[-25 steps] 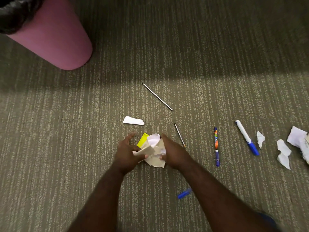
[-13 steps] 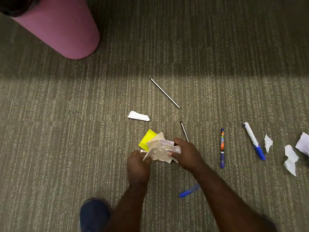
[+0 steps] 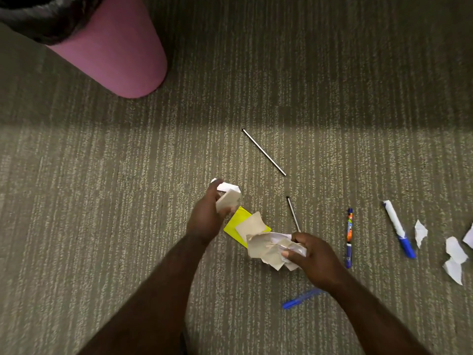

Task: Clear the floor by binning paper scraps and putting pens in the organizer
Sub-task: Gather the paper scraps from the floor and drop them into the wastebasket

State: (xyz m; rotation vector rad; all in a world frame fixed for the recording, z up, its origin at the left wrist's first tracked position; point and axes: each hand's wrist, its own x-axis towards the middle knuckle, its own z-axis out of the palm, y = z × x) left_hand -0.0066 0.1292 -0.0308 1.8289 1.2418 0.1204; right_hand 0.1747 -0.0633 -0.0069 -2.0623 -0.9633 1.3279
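Observation:
My right hand (image 3: 316,261) grips a crumpled bundle of beige and white paper scraps (image 3: 268,248) low over the carpet. My left hand (image 3: 206,216) holds a folded beige scrap (image 3: 228,199) and reaches onto a white scrap (image 3: 227,187) on the floor. A yellow paper (image 3: 236,222) lies between the hands. On the carpet lie two thin pens (image 3: 263,151) (image 3: 293,212), an orange-and-blue pen (image 3: 349,238), a white marker with a blue cap (image 3: 398,228) and a blue pen (image 3: 300,299). The pink bin (image 3: 115,57) with a black liner stands far left.
More white paper scraps (image 3: 421,231) (image 3: 454,260) lie at the right edge of the grey striped carpet (image 3: 102,226). No organizer is in view.
The hands have come apart. My left hand moved up and left with a beige scrap to the white scrap. My right hand moved right with the crumpled bundle, uncovering the yellow paper.

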